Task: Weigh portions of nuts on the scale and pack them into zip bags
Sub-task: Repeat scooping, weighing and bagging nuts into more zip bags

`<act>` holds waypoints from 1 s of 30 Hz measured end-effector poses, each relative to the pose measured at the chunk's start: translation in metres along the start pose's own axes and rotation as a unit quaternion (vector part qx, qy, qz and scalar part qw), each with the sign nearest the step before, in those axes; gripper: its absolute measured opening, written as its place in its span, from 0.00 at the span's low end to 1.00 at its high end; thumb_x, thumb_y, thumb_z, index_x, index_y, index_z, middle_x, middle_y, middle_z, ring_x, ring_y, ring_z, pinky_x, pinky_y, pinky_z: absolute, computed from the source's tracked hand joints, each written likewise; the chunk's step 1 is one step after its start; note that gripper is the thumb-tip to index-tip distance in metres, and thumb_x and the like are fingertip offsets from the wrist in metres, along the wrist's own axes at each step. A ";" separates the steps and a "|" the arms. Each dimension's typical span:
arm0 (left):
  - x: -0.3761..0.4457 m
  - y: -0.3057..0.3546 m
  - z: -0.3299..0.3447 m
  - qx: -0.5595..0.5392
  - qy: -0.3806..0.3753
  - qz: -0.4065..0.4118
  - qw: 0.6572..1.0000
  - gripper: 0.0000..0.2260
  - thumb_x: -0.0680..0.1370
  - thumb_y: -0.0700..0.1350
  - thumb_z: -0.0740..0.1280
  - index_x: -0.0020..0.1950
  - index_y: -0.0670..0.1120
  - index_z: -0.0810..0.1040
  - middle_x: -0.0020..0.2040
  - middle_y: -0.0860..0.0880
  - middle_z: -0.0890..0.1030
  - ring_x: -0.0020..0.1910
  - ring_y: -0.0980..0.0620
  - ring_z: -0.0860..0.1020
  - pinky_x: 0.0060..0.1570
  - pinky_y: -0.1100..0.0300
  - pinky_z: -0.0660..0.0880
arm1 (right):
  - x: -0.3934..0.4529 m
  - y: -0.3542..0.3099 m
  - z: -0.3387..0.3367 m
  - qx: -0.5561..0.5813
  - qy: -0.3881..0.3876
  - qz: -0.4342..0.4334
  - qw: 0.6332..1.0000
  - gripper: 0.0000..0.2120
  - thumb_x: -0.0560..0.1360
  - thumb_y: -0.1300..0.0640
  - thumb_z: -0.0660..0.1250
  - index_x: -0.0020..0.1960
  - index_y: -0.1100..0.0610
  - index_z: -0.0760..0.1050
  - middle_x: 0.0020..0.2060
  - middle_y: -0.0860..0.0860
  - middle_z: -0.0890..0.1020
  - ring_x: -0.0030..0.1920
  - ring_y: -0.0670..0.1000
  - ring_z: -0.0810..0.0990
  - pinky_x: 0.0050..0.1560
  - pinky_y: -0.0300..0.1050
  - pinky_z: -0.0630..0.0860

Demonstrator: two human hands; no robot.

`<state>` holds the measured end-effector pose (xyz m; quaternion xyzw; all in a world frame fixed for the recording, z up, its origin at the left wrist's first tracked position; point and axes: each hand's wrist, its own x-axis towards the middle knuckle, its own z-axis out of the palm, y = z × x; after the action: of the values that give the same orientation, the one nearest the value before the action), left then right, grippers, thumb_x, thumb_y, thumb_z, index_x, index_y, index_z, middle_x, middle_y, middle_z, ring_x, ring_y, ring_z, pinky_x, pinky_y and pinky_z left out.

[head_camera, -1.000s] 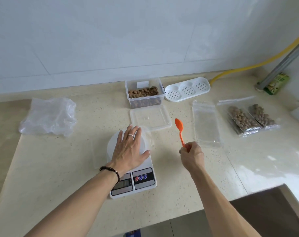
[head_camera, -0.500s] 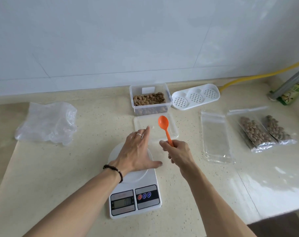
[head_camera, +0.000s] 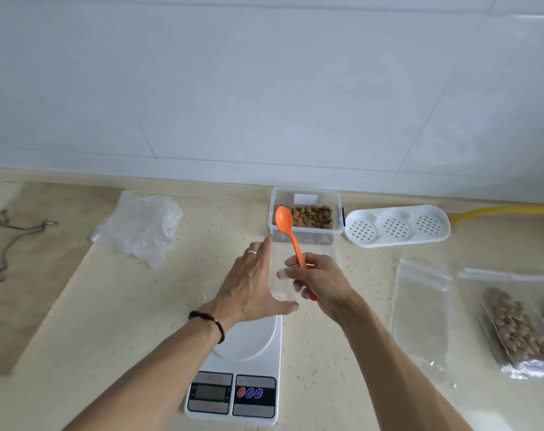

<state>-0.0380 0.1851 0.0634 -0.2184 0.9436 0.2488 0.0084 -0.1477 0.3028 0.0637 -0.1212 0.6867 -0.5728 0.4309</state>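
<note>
You are seeing a white perforated tray (head_camera: pixel 398 227) sitting beside a yellow hose (head_camera: pixel 500 210), and crumpled plastic (head_camera: pixel 140 228) lying far left.

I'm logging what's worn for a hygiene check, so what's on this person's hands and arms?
Both forearms are bare, with no sleeves or gloves in view. The left hand wears a thin pale ring, and its wrist carries a dark beaded bracelet. The right hand shows no jewellery.

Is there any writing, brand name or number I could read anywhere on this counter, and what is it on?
None can be read.
White digital kitchen scale: its grey display shows nothing legible; print around the red and blue buttons is too blurred.
Clear plastic tub of nuts: its white label looks blank.
</note>
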 end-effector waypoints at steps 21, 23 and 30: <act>0.021 0.005 -0.019 -0.098 0.008 0.025 0.995 0.49 0.62 0.62 0.77 0.75 0.58 0.52 0.64 0.54 0.60 0.64 0.54 0.69 0.57 0.56 0.74 | 0.027 -0.022 -0.017 -0.113 0.062 -0.024 0.991 0.02 0.69 0.66 0.69 0.38 0.63 0.81 0.25 0.51 0.76 0.26 0.46 0.69 0.30 0.41 0.67; 0.022 0.002 -0.022 -0.074 -0.032 0.043 0.996 0.45 0.63 0.64 0.76 0.73 0.61 0.55 0.70 0.54 0.58 0.66 0.52 0.69 0.59 0.55 0.73 | 0.026 -0.025 -0.015 -0.077 0.049 -0.029 0.995 0.02 0.69 0.67 0.70 0.38 0.63 0.80 0.26 0.52 0.75 0.25 0.47 0.68 0.29 0.40 0.66; 0.024 -0.010 -0.035 0.004 -0.087 0.065 0.994 0.32 0.61 0.67 0.75 0.56 0.58 0.63 0.61 0.53 0.67 0.49 0.51 0.75 0.47 0.54 0.75 | 0.025 -0.021 -0.009 -0.076 -0.004 0.001 0.997 0.01 0.69 0.66 0.73 0.40 0.63 0.82 0.28 0.52 0.76 0.27 0.46 0.68 0.31 0.40 0.66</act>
<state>-0.0521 0.1516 0.0864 -0.1341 0.9525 0.2630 0.0753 -0.1762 0.2856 0.0704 -0.1552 0.7265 -0.5186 0.4233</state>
